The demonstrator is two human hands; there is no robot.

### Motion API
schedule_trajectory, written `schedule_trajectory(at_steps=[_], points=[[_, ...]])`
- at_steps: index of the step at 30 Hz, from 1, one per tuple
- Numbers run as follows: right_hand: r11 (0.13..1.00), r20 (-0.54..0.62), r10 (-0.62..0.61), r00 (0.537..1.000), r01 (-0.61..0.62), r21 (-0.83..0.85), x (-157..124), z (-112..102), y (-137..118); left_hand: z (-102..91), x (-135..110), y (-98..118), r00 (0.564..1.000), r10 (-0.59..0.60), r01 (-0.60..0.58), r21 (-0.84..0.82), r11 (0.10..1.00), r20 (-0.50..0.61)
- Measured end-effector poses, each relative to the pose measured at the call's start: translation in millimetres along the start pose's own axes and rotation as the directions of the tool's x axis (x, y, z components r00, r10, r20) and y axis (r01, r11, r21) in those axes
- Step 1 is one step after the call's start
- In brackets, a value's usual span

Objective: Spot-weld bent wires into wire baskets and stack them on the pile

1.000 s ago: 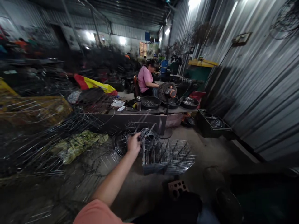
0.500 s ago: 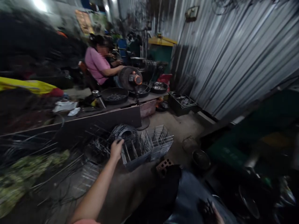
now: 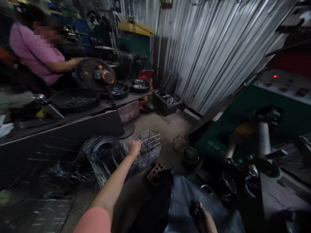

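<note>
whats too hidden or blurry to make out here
In the head view:
left hand on the wire rack: the fingers hide where they meet the wires, so any grip cannot be told
right hand: cut off by the bottom edge and dim
wire coil: blur hides its separate turns
control panel: labels too small and blurred to read
seated co-worker: other hand out of sight, behind their body or the electric fan

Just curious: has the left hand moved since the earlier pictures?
Yes, the left hand has moved rightward, nearer the brick on the floor, onto the wire basket's edge.
</note>
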State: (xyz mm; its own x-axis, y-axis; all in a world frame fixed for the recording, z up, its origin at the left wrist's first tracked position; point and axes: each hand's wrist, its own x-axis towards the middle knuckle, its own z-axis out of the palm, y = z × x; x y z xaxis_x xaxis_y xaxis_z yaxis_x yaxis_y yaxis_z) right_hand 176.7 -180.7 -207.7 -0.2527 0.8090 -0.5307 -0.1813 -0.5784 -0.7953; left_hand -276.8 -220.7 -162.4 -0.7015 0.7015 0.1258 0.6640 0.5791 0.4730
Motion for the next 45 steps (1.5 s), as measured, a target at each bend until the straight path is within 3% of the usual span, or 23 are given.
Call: schedule_trajectory(at_steps=[3,5,7,8,10,11,13,15,17,18,19,20,22,24,25,26,28,32,34,37,40,42,45], points=[[0.999,-0.031,0.037,0.999,-0.037,-0.015,-4,8,-7,-39.0,13,4,0.987,0.153,-0.152,0.036,0.988,-0.041],[0.980,-0.082,-0.074,0.994,0.057,-0.191,-10,18,-25,-62.5,12,17,0.960,0.278,-0.277,0.032,0.960,-0.019],[0.885,-0.074,-0.256,0.964,0.203,-0.420,-19,31,-53,-81.1,2,41,0.878,0.479,-0.480,0.020,0.877,0.006],[0.816,-0.036,-0.351,0.936,0.287,-0.501,-25,38,-70,-88.8,-6,57,0.790,0.613,-0.613,0.017,0.790,0.005],[0.678,0.084,-0.467,0.880,0.418,-0.605,-38,50,-106,-102.1,-24,93,0.552,0.833,-0.833,0.018,0.553,-0.043],[0.606,0.160,-0.501,0.851,0.477,-0.637,-46,55,-125,-107.9,-34,113,0.440,0.895,-0.897,0.012,0.442,-0.068],[0.449,0.318,-0.549,0.773,0.594,-0.668,-67,60,-158,-117.9,-54,152,0.267,0.958,-0.964,-0.035,0.265,-0.100],[0.337,0.477,-0.487,0.732,0.661,-0.670,-91,60,-181,-124.3,-69,187,0.156,0.980,-0.983,-0.113,0.142,-0.125],[0.347,0.581,-0.350,0.735,0.678,-0.648,-115,56,-193,-125.0,-80,215,0.109,0.979,-0.979,-0.187,0.076,-0.174],[0.393,0.587,-0.303,0.751,0.659,-0.641,-124,52,-193,-122.7,-84,226,0.129,0.968,-0.972,-0.219,0.081,-0.216],[0.452,0.561,-0.288,0.776,0.626,-0.635,-130,47,-191,-118.6,-88,236,0.186,0.945,-0.960,-0.254,0.117,-0.268],[0.514,0.501,-0.308,0.809,0.585,-0.628,-134,41,-186,-112.6,-91,243,0.278,0.905,-0.936,-0.302,0.180,-0.322],[0.632,0.309,-0.403,0.862,0.506,-0.587,-133,27,-173,-96.3,-101,254,0.535,0.750,-0.815,-0.473,0.336,-0.390],[0.739,0.128,-0.464,0.876,0.463,-0.488,-125,15,-158,-76.9,-115,259,0.775,0.543,-0.586,-0.689,0.427,-0.323],[0.786,0.062,-0.473,0.879,0.452,-0.422,-121,10,-151,-67.2,-123,261,0.852,0.466,-0.459,-0.771,0.441,-0.241],[0.823,0.011,-0.473,0.881,0.447,-0.350,-117,8,-145,-58.2,-132,263,0.898,0.414,-0.342,-0.829,0.443,-0.149],[0.860,-0.038,-0.477,0.878,0.458,-0.227,-112,9,-134,-43.2,-151,267,0.920,0.392,-0.167,-0.884,0.437,0.019],[0.848,-0.016,-0.518,0.855,0.511,-0.138,-110,28,-113,-27.8,-178,279,0.839,0.471,0.055,-0.903,0.426,0.273],[0.843,-0.022,-0.531,0.847,0.525,-0.119,-111,34,-104,-24.8,-184,283,0.814,0.474,0.090,-0.880,0.467,0.335],[0.853,0.072,-0.505,0.860,0.511,-0.111,-114,27,-96,-21.2,-187,285,0.824,0.440,0.058,-0.824,0.563,0.359],[0.810,0.154,-0.481,0.863,0.505,-0.299,-120,-6,-102,-17.5,-188,282,0.826,0.403,0.078,-0.788,0.610,0.394],[0.739,0.014,-0.532,0.847,0.472,-0.481,-124,-40,-114,-15.3,-188,280,0.828,0.387,0.084,-0.771,0.631,0.406],[0.666,-0.287,-0.598,0.749,0.264,-0.697,-124,-107,-142,-11.8,-188,277,0.824,0.383,0.061,-0.739,0.671,0.416]])
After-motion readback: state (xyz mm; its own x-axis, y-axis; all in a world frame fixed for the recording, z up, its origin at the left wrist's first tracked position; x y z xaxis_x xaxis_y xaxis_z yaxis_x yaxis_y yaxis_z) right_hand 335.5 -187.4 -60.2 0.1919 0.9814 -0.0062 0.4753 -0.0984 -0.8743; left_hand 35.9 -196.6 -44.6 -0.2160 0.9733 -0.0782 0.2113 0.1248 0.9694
